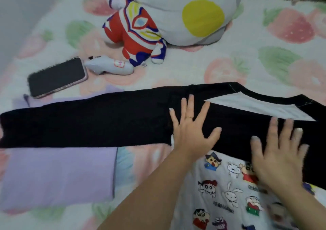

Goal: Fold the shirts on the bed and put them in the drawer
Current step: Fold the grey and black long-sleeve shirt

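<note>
A black shirt [105,116] lies folded lengthwise into a long strip across the bed, its white inner panel [261,106] showing near the collar at the right. My left hand [192,129] rests flat on the strip's middle, fingers spread. Further right, my right hand [280,152] presses flat on the shirt's near edge, blurred. Under the black shirt's left end lies a lilac shirt [58,175]. A white shirt with cartoon prints [222,192] lies beneath my forearms. No drawer is in view.
On the strawberry-print bedsheet [264,58] lie a black phone [56,78], a small grey handheld device [112,67], a red and blue plush figure [137,33] and a grey cushion with yellow dots [197,12]. A pale wall [15,18] borders the bed's left.
</note>
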